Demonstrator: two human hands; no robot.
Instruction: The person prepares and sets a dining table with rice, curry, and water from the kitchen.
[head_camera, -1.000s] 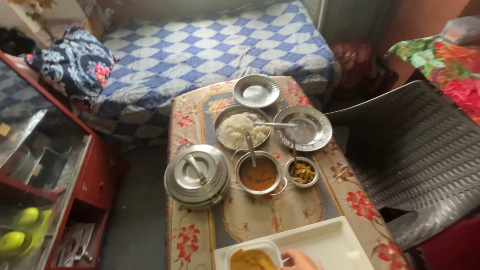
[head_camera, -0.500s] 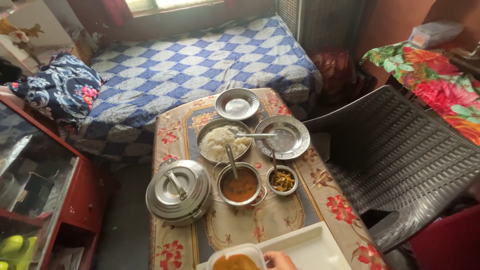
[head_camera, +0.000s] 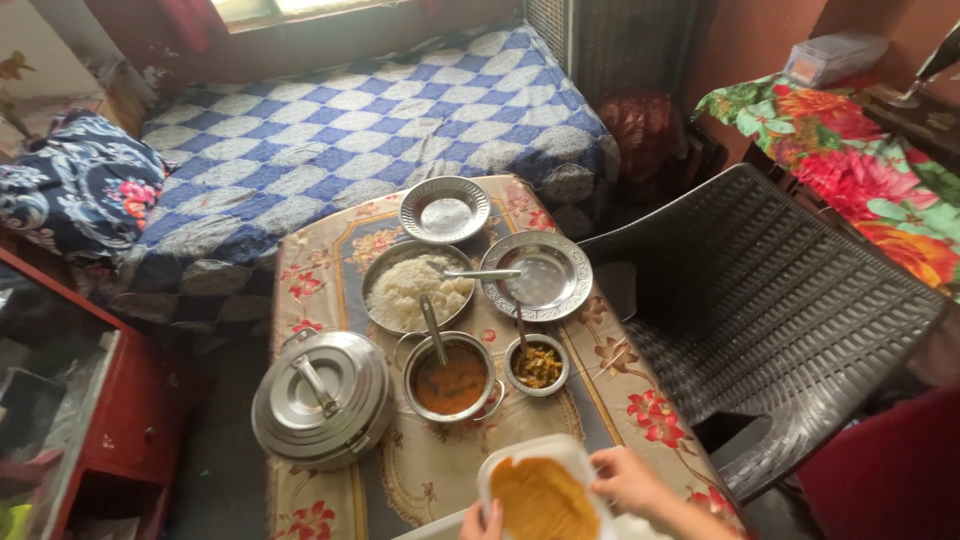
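At the frame's bottom centre, the left hand and right hand grasp a white container of orange food, above the floral-clothed table; a checked bed fills the upper left.

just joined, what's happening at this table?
A person holds a white container of orange-yellow food with both hands at the near edge of the table: left hand on its near-left rim, right hand on its right side. Beyond it sit a pot of orange curry with a spoon in it, a small bowl of mixed vegetables, a bowl of rice, two empty steel plates and a lidded steel container. A dark wicker chair stands on the right.
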